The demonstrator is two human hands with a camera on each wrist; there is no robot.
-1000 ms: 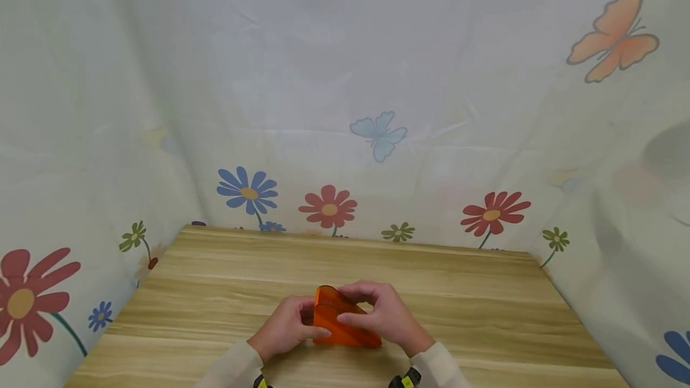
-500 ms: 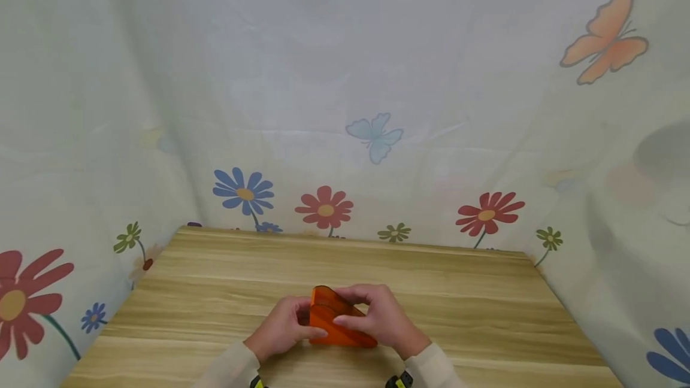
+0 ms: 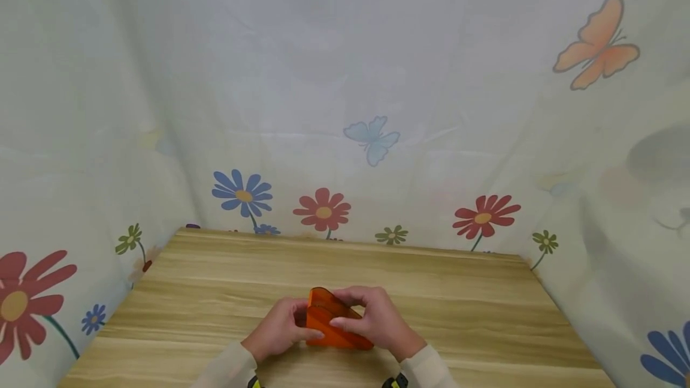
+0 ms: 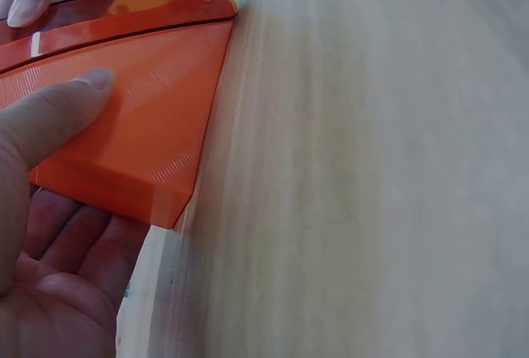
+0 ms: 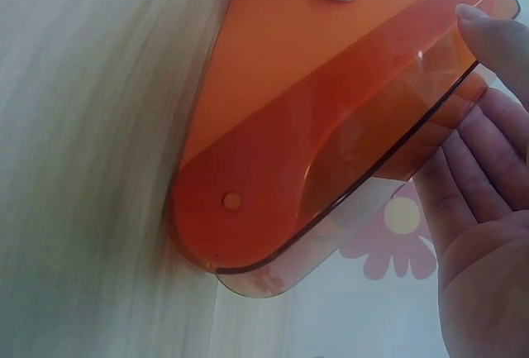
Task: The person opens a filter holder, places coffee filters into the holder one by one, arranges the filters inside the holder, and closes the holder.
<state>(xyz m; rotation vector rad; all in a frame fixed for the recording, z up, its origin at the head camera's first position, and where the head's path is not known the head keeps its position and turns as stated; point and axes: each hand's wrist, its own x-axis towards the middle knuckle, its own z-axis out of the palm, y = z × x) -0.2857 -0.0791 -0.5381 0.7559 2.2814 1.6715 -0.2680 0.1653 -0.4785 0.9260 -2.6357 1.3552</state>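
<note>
An orange translucent plastic case [image 3: 322,323], wedge-shaped with a rounded clear-orange cover [image 5: 347,118], stands on edge on the table between both hands. A small round pivot [image 5: 232,201] marks the cover's lower corner in the right wrist view. The left hand [image 3: 279,328] holds the case's left end, thumb flat on the front face [image 4: 157,118] and fingers behind and under it. The right hand [image 3: 380,323] pinches the upper right side, its thumb on the near side by the cover's edge and its fingers on the far side. Whatever the case contains is not visible.
The wood-grain table [image 3: 226,268] extends around the hands, its back edge meeting a pale curtain [image 3: 302,64] printed with flowers and butterflies. The curtain also hangs along the left and right sides. Dark wrist straps with yellow marks show at both cuffs.
The whole head view drifts slightly left, background included. Both hands keep the same grip on the orange case, whose position between them barely differs.
</note>
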